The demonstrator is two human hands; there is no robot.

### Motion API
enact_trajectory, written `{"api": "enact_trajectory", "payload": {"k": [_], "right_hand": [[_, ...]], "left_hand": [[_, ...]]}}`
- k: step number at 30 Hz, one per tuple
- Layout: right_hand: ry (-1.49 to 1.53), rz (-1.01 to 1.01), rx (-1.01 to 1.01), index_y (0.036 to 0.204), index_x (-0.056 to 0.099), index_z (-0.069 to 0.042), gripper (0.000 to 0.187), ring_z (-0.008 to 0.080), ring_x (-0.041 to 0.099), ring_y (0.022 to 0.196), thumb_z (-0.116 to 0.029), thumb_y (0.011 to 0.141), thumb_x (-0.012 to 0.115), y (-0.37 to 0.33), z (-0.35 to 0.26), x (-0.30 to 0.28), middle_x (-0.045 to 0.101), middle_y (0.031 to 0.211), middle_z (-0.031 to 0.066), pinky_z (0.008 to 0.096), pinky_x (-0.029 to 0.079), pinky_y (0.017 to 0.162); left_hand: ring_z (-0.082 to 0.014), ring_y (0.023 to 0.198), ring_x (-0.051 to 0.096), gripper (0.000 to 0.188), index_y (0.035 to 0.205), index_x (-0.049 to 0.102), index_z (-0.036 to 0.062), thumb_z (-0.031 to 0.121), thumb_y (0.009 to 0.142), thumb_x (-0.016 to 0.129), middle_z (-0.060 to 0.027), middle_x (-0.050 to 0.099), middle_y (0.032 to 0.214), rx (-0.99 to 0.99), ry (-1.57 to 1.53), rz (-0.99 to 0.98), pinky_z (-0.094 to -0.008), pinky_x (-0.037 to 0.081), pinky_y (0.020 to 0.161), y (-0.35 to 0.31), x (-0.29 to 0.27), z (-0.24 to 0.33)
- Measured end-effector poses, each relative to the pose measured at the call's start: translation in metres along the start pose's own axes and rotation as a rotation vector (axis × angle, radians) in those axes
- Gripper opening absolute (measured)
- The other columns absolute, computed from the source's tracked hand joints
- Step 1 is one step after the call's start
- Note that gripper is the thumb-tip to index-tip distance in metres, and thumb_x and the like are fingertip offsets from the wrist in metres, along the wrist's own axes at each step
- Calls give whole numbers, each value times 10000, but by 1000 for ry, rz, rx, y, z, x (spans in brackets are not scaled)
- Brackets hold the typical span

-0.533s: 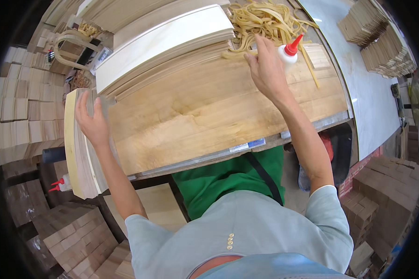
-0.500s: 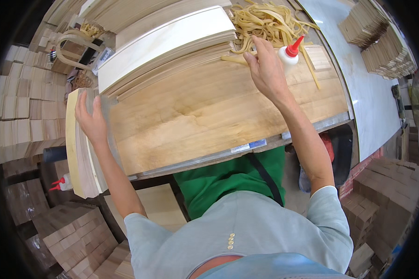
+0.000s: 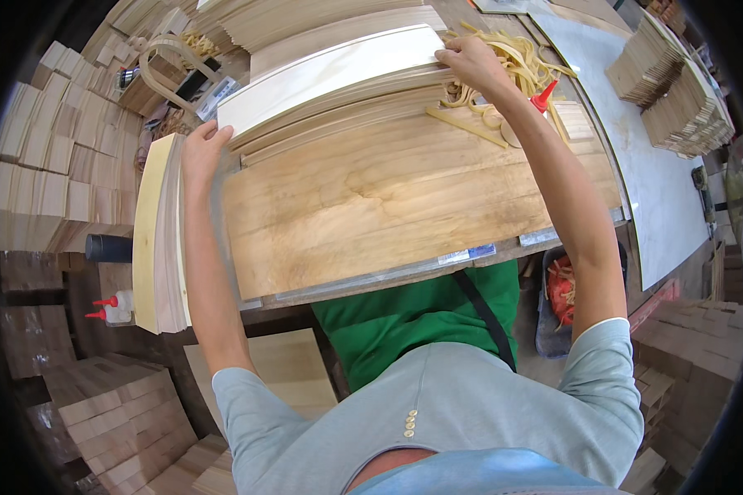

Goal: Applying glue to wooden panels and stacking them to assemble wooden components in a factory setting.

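Observation:
A long pale, almost white wooden board (image 3: 338, 76) lies on top of a stack of thin boards (image 3: 355, 111) at the back of the table. My left hand (image 3: 201, 155) pinches its left end, fingers closed at the corner. At the other end my right hand (image 3: 474, 64) grips the board's right edge between thumb and fingers. Both arms stretch over a stained wooden panel (image 3: 363, 202) lying flat on the table. A glue bottle's red nozzle (image 3: 544, 96) shows beyond my right forearm, which hides most of its body.
Curled wood strips (image 3: 524, 51) are heaped beyond my right hand. Upright boards (image 3: 158, 235) stand at the table's left end, beside red-tipped bottles (image 3: 117, 308). Stacked wood pieces (image 3: 677, 95) sit on a pale surface at right. A dark bin (image 3: 553, 330) is below the table.
Both hands have moved onto the white board's ends: my left from the upright boards at the left, my right from beside the glue bottle. The view has shifted slightly.

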State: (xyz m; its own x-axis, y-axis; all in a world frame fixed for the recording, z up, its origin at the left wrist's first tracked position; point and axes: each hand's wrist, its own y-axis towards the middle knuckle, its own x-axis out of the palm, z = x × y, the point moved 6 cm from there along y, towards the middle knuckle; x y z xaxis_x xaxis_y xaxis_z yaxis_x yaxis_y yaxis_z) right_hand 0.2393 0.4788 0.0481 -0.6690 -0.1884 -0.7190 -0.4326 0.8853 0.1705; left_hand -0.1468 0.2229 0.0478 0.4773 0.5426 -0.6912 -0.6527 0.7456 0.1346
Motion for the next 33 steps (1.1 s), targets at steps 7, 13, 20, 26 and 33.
{"api": "enact_trajectory", "payload": {"k": [7, 13, 20, 26, 33], "right_hand": [[-34, 98, 26, 873, 709, -17, 282, 360, 657, 844, -269, 764, 647, -4, -2, -1, 676, 829, 216, 428, 496, 787], [-101, 225, -135, 972, 678, -27, 324, 264, 635, 759, -317, 833, 639, -43, -6, -26, 665, 799, 138, 349, 475, 710], [44, 134, -51, 984, 648, 32, 288, 332, 601, 832, -199, 817, 687, -187, 47, -5, 633, 910, 190, 407, 468, 737], [-126, 33, -75, 1084, 624, 39, 330, 342, 590, 927, -156, 825, 686, -243, 48, 1, 624, 954, 180, 396, 473, 813], [-52, -101, -91, 1113, 598, 14, 375, 330, 568, 937, -69, 770, 723, -319, 48, -14, 604, 977, 159, 401, 460, 807]], "left_hand": [[-271, 1038, 656, 526, 1161, 633, -53, 292, 771, 710, -208, 674, 1111, 55, 150, 88, -331, 473, 920, 0, 2, 10], [-231, 1043, 645, 469, 1190, 617, -47, 234, 819, 676, -178, 676, 1122, 135, -106, 163, -319, 470, 917, -32, -9, 19], [-215, 1055, 622, 445, 1245, 571, -60, 155, 866, 658, -181, 656, 1144, -66, -195, 116, -319, 456, 930, -177, 32, -12], [-224, 1079, 600, 449, 1272, 556, -47, 125, 870, 660, -200, 623, 1185, -151, -159, 56, -327, 460, 915, -229, 57, -47], [-202, 983, 580, 468, 1305, 557, 21, 129, 865, 674, -139, 613, 1140, -303, -22, -100, -336, 458, 868, -296, 30, -43]]}}
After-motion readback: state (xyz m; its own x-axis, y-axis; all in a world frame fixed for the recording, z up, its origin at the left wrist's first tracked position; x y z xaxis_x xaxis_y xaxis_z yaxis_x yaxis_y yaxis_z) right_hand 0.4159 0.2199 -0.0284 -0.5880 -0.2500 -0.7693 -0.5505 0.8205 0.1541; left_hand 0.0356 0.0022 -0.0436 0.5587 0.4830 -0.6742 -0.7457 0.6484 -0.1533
